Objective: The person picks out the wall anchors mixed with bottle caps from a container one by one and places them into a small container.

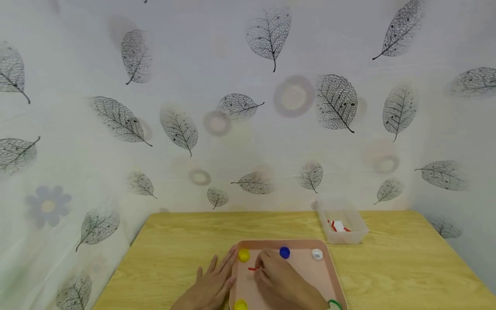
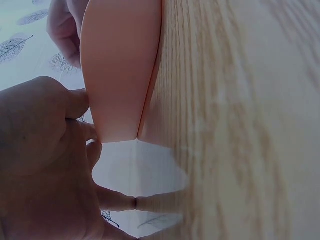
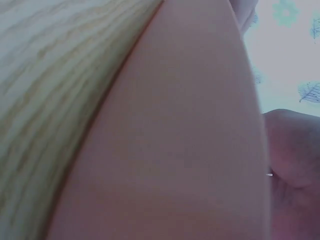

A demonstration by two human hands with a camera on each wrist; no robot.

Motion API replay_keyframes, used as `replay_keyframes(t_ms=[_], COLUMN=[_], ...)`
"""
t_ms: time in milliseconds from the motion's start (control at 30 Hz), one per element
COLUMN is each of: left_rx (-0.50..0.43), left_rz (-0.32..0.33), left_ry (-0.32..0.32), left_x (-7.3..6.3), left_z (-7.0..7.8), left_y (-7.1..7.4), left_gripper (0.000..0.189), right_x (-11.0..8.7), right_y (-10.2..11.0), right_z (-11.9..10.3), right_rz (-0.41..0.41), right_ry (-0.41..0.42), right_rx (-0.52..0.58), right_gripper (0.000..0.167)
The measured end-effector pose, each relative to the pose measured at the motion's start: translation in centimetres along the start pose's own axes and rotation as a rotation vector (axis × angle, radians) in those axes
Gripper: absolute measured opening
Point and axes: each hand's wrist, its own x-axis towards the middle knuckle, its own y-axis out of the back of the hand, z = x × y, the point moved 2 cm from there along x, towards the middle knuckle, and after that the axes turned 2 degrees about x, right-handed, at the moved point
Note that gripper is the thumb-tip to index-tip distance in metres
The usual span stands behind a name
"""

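A pink tray (image 1: 310, 275) lies on the wooden table in the head view. My left hand (image 1: 209, 286) rests at its left side, fingers spread, with the fingertips at the rim. In the left wrist view that hand (image 2: 45, 165) touches the tray's outer wall (image 2: 120, 75). Over the tray's left half, my right hand (image 1: 279, 277) pinches a thin red stick (image 1: 252, 269), whose free end points left. The tray wall (image 3: 175, 125) hides most of the right hand (image 3: 295, 150) in the right wrist view.
Round yellow (image 1: 243, 255), blue (image 1: 284, 252) and white (image 1: 317, 254) caps sit along the tray's far side. Another yellow cap (image 1: 240, 305) is near left, a green-rimmed one (image 1: 334, 305) near right. A clear plastic box (image 1: 351, 237) with red sticks and a white piece stands behind right.
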Motion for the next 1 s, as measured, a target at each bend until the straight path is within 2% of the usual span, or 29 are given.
replay_keyframes(t_ms=[233,500,767,933,1000], left_rx=[-0.002,0.007,0.029,0.027,0.027], left_rz=[-0.002,-0.009,0.000,0.004,0.004], left_ry=[-0.009,0.013,0.009,-0.002,-0.004], left_x=[0.1,0.2,0.2,0.2,0.3], left_z=[-0.1,-0.2,-0.2,-0.2,-0.2], left_y=[0.0,-0.2,-0.4,-0.3,-0.3], left_gripper=[0.060,0.060,0.060,0.060,0.060], right_x=[-0.6,-0.9,-1.5,-1.7,-1.7], right_y=[1.1,2.3,3.6,4.7,5.0], right_z=[-0.2,0.1,0.2,0.4,0.4], right_rz=[0.119,0.177,0.224,0.280,0.314], right_ry=[0.118,0.130,0.105,0.168,0.195], right_rx=[-0.096,-0.086,0.021,0.038,0.012], right_gripper=[0.009,0.011,0.012,0.018,0.021])
